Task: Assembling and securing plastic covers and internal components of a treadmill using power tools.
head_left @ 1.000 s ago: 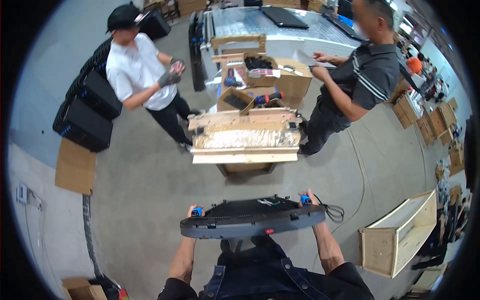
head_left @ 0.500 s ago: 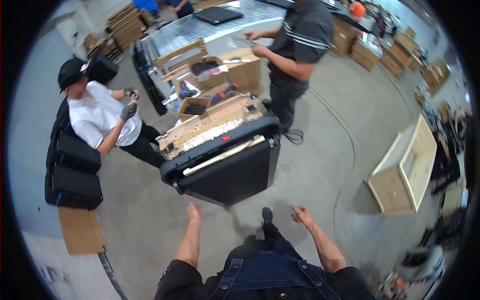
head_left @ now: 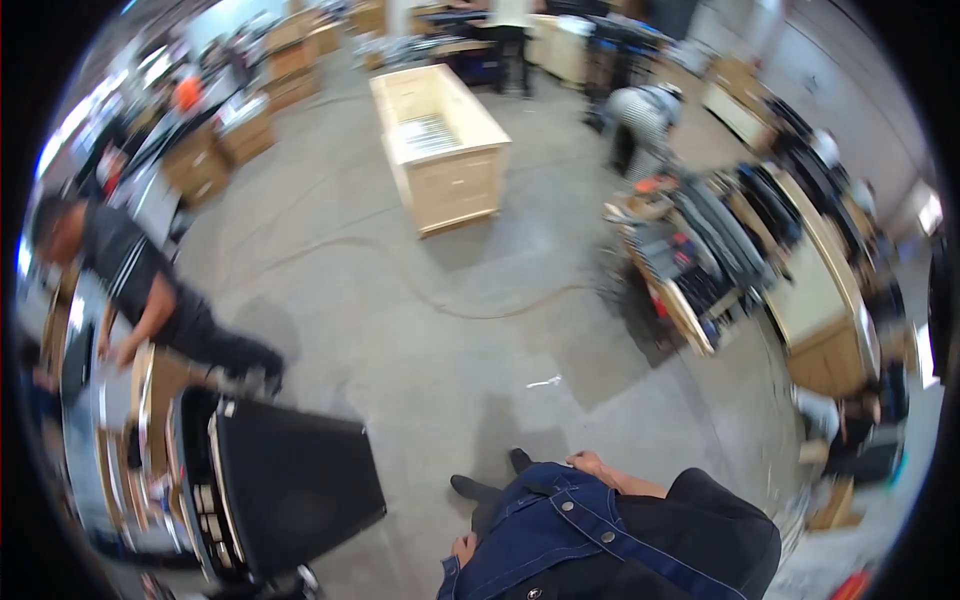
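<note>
My left hand [head_left: 464, 547] hangs low beside the blue denim apron [head_left: 530, 540]. Its fingers are mostly hidden against the cloth. On the other side, my right hand [head_left: 585, 461] is close to the apron's edge, small and blurred, its fingers not clear. No object shows in either hand. Left of me stands a large black padded panel [head_left: 295, 490] with a dark frame along its far-left edge; neither hand touches it. My shoes [head_left: 480, 488] are on the grey floor below.
Beyond the panel, a person in a dark shirt [head_left: 135, 265] leans over a workbench. An open wooden crate [head_left: 455, 190] stands ahead, with a hose [head_left: 490, 316] on the floor before it. To the right is a loaded cart [head_left: 690, 265], with another person [head_left: 645, 120] bending behind it.
My view has turned to the right. The black panel has shifted from ahead to my left, and the crate from the right to ahead. My hands are now closer to my body.
</note>
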`<state>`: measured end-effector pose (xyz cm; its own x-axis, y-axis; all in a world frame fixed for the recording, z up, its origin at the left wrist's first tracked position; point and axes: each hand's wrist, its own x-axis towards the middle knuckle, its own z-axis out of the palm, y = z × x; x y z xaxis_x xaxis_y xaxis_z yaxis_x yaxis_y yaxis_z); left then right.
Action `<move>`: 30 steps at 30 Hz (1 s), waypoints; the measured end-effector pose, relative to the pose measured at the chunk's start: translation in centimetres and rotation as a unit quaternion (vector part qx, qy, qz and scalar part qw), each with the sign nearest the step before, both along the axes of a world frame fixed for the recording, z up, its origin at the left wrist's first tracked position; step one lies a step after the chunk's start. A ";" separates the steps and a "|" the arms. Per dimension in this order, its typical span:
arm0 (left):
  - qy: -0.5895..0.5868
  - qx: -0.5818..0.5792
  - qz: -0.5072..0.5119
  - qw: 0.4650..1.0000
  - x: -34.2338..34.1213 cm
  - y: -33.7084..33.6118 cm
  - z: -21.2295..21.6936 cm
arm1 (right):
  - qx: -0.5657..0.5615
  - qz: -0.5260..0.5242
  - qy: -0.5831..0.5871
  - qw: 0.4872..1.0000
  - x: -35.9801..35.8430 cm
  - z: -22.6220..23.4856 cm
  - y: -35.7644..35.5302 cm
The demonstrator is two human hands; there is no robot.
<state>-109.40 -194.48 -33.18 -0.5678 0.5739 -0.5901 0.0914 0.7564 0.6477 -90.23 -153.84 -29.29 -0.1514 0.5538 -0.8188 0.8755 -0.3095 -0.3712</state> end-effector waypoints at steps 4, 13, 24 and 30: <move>0.036 -0.003 -0.186 0.982 -2.6 8.0 2.2 | 0.007 -0.038 0.092 0.995 8.5 1.4 0.7; 0.088 -0.055 -0.422 0.900 13.0 26.8 0.7 | -0.166 -0.405 0.280 0.854 36.1 4.4 3.1; -0.251 -0.107 -0.140 0.952 35.2 57.1 2.2 | -0.015 -0.701 0.390 0.597 57.7 2.5 11.3; -0.302 -0.134 -0.151 0.932 48.4 73.4 -0.5 | -0.065 -0.410 0.191 0.890 63.0 2.9 22.6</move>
<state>-60.96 -121.11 -33.72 0.0773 0.4405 -0.8944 0.0064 0.8969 0.4422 -27.22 -131.26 -26.41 -0.0209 0.5104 -0.8597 0.1535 -0.8480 -0.5072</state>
